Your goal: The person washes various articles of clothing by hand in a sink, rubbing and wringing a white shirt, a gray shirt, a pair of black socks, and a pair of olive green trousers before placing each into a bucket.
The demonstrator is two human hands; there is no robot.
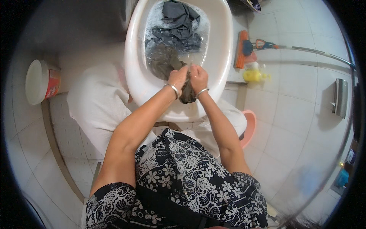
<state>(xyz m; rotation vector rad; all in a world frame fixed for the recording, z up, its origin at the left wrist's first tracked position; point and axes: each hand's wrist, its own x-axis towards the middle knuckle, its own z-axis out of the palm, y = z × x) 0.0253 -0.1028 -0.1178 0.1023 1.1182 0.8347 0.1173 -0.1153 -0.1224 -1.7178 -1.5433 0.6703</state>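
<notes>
A white oval basin [132, 54] stands in front of me, between my knees. Soapy water [153, 17] lies inside it. My left hand [178, 78] and my right hand [198, 77] are close together over the near part of the basin. Both are closed around a wet olive-brown cloth [163, 61], bunched between the fists. One part of this cloth rests in the water to the left, and a dark end hangs toward me below the hands. Beyond it, a dark grey garment [180, 28] lies crumpled and partly under water. Its full shape cannot be made out.
At right, a mop with an orange sponge head [242, 50] leans by the tiled wall [294, 120], beside a yellow pump bottle [251, 76]. A pink basin [250, 126] is near my right knee. To the left stands a white bucket [37, 81] with a red label.
</notes>
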